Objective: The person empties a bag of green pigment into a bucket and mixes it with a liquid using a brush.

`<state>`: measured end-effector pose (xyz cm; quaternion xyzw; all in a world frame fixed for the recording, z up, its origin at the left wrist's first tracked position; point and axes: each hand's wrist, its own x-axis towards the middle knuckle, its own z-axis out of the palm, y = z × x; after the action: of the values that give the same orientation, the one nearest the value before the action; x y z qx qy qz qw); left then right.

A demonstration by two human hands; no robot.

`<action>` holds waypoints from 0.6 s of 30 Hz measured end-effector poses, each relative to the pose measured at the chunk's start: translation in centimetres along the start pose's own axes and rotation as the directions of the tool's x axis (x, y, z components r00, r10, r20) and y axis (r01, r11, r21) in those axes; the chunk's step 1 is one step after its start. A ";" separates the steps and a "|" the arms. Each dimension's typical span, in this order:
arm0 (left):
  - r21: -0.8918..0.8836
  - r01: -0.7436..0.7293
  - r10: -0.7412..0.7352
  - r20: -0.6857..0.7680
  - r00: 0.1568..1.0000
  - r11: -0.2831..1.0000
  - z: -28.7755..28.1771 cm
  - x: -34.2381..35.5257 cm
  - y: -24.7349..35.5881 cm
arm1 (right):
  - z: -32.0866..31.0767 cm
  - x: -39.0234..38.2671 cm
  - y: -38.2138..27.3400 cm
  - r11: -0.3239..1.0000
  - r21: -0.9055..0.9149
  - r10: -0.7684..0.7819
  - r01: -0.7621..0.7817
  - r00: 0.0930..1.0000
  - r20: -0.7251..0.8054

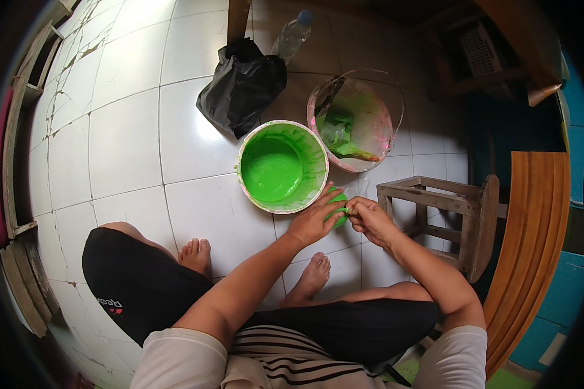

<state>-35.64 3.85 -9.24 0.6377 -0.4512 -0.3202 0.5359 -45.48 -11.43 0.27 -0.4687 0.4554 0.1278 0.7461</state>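
A small plastic bag of green liquid (pixel 339 218) is between my two hands, just to the right of a white bucket (pixel 242 188). My left hand (pixel 313 219) lies over the bag's left side with its fingers curled against it. At the bag's right side my right hand (pixel 368 220) pinches its end with thumb and fingers. A faint clear film shows above the hands. The bucket holds bright green liquid (pixel 272 170), and green smears coat its inner wall.
A second bucket (pixel 377 104) with a wire handle holds a green-stained brush and plastic. A black plastic bag (pixel 243 84) and a clear bottle (pixel 293 37) with a blue cap stand behind. To the right are a wooden stool (pixel 444 201) and a slatted wooden piece (pixel 532 240).
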 end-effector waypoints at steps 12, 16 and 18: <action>-0.012 -0.034 0.034 -0.020 0.999 0.999 0.7 0.2 -2.2 | -0.1 0.4 -0.1 0.984 0.138 0.112 -0.115 0.993 0.035; -0.026 -0.007 0.005 -0.072 0.997 1.000 0.8 0.5 -1.2 | -0.6 0.5 -0.5 0.989 0.081 0.119 -0.121 0.992 0.030; -0.051 0.003 -0.008 -0.100 0.995 0.999 0.8 0.7 -0.2 | -1.1 0.5 -0.7 0.994 0.051 0.094 -0.094 0.996 0.013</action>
<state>-36.01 2.91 -9.55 0.6404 -0.4138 -0.3005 0.5730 -45.40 -12.83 0.09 -0.4265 0.4760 0.1534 0.7537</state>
